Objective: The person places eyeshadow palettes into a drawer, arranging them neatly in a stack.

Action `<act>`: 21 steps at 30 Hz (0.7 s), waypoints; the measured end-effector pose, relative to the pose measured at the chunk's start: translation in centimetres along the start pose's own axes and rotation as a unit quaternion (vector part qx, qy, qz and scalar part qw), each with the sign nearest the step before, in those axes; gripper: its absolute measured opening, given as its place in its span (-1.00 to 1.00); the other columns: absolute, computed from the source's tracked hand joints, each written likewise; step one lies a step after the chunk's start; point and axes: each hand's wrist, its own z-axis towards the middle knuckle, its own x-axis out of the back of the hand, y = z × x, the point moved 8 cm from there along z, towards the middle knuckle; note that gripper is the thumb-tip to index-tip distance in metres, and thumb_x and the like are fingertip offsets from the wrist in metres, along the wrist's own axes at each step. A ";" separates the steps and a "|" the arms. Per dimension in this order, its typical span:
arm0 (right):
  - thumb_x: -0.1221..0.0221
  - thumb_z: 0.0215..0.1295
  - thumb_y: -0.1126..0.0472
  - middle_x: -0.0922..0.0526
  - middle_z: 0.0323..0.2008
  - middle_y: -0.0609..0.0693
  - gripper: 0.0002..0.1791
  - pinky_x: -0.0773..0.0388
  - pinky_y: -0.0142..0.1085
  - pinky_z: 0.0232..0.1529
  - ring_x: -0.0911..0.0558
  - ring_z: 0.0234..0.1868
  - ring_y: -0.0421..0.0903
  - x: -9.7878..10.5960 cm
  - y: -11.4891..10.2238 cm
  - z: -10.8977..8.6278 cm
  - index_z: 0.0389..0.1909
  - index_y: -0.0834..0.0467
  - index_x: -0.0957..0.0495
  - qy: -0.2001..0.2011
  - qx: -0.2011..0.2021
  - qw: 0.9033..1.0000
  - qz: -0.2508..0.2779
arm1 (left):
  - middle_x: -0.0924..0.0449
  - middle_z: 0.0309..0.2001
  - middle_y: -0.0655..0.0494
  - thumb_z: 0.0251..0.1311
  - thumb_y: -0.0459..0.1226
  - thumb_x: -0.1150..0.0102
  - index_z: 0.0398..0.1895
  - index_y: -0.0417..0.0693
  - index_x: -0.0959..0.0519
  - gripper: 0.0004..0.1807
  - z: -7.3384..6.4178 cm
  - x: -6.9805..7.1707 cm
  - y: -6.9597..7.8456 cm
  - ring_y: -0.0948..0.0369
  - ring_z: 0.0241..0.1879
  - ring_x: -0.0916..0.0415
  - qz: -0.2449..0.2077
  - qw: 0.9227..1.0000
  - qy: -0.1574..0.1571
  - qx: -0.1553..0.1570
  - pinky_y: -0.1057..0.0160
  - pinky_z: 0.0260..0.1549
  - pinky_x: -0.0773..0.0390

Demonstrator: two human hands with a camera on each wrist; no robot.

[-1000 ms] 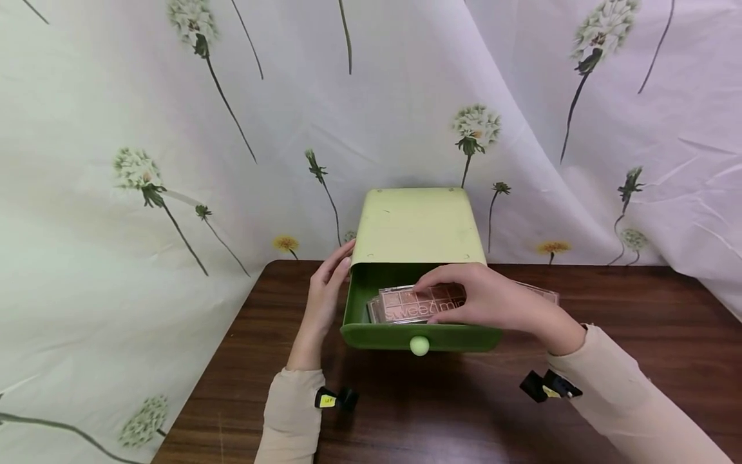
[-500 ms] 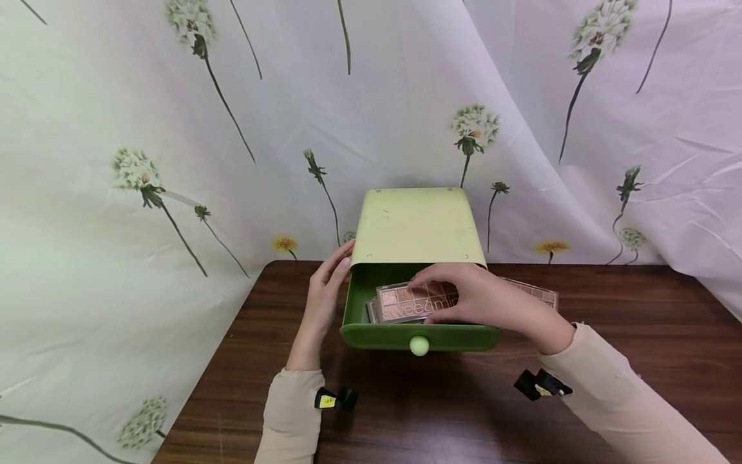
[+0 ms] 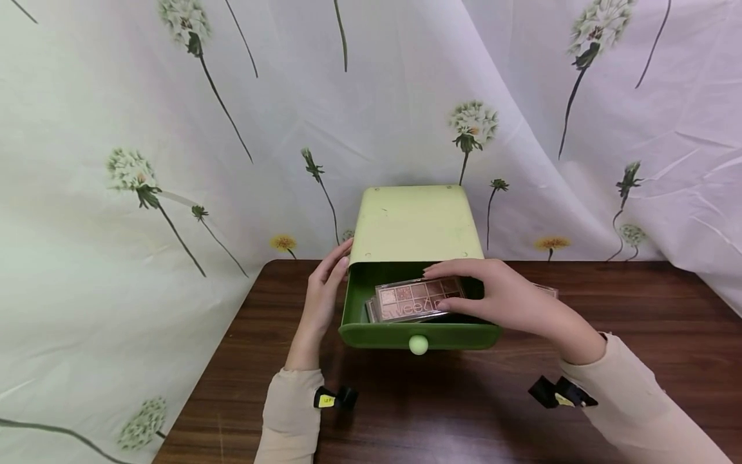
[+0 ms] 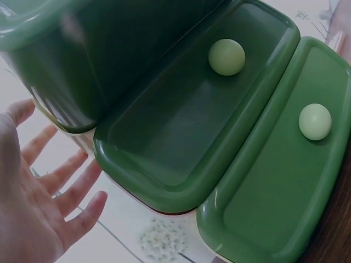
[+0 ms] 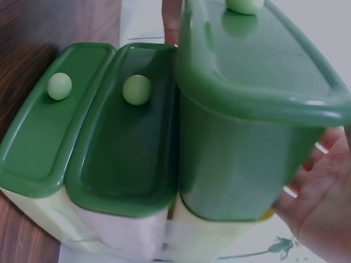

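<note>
A pale green cabinet (image 3: pixel 414 222) stands on the table with its green top drawer (image 3: pixel 377 336) pulled out. Inside lies an eyeshadow palette (image 3: pixel 402 301) with a clear lid and raised lettering, on top of at least one similar case (image 3: pixel 371 311). My right hand (image 3: pixel 498 290) is over the drawer's right part, thumb and fingertips apart around the palette's right end, no firm grip visible. In the right wrist view, the drawer hides its fingertips. My left hand (image 3: pixel 321 293) rests its fairly straight fingers against the cabinet's left side; the left wrist view shows its spread fingers (image 4: pixel 71 178).
Two pushed-in lower drawers (image 4: pixel 181 120) with round knobs (image 4: pixel 315 121) sit below the pulled-out one. Another palette (image 3: pixel 547 291) lies on the brown table (image 3: pixel 626 322) right of the cabinet, mostly hidden by my right arm. A dandelion-print cloth (image 3: pixel 261 116) hangs behind.
The palette shifted slightly left in the drawer, then stayed there. My right hand has since slid right along it, its fingers loosening and uncovering more of the pans. The left hand has not moved.
</note>
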 end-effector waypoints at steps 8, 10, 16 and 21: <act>-0.35 0.26 0.23 -0.60 0.12 -0.22 -0.54 -0.45 -0.39 -0.24 -0.50 -0.33 -0.22 2.0 0.3 -2.4 0.19 -0.03 -0.59 0.060 0.048 0.997 0.010 | -0.44 0.31 0.10 0.51 -0.11 0.07 0.40 0.08 -0.42 -0.55 -0.1 0.2 0.0 0.21 0.22 -0.39 0.000 1.000 0.002 -0.003 0.25 0.02 -0.42; -0.36 0.22 0.33 -0.61 0.13 -0.20 -0.50 -0.45 -0.44 -0.04 -0.57 -0.08 -0.24 2.4 0.4 -3.0 0.19 0.00 -0.59 0.075 0.072 0.994 0.011 | -0.44 0.30 0.11 0.51 -0.11 0.07 0.40 0.09 -0.42 -0.55 -0.2 0.2 -0.1 0.21 0.22 -0.38 0.000 1.000 0.003 0.000 0.25 0.03 -0.42; -0.35 0.14 0.48 -0.63 0.11 -0.16 -0.43 -0.36 -0.48 0.18 -0.51 0.20 -0.25 3.8 1.7 -5.2 0.18 0.01 -0.59 0.116 0.078 0.990 0.007 | -0.44 0.31 0.11 0.51 -0.11 0.06 0.41 0.09 -0.42 -0.55 -0.2 0.0 0.0 0.22 0.21 -0.39 -0.005 1.000 -0.002 -0.001 0.24 0.02 -0.42; -0.37 0.10 0.50 -0.65 0.08 -0.11 -0.43 -0.36 -0.51 0.15 -0.52 0.17 -0.31 4.6 3.6 -6.6 0.15 0.04 -0.61 0.141 0.053 0.989 -0.006 | -0.45 0.29 0.13 0.51 -0.11 0.06 0.40 0.10 -0.43 -0.55 -0.1 -0.1 0.0 0.23 0.20 -0.40 -0.004 1.000 0.000 -0.003 0.23 0.02 -0.42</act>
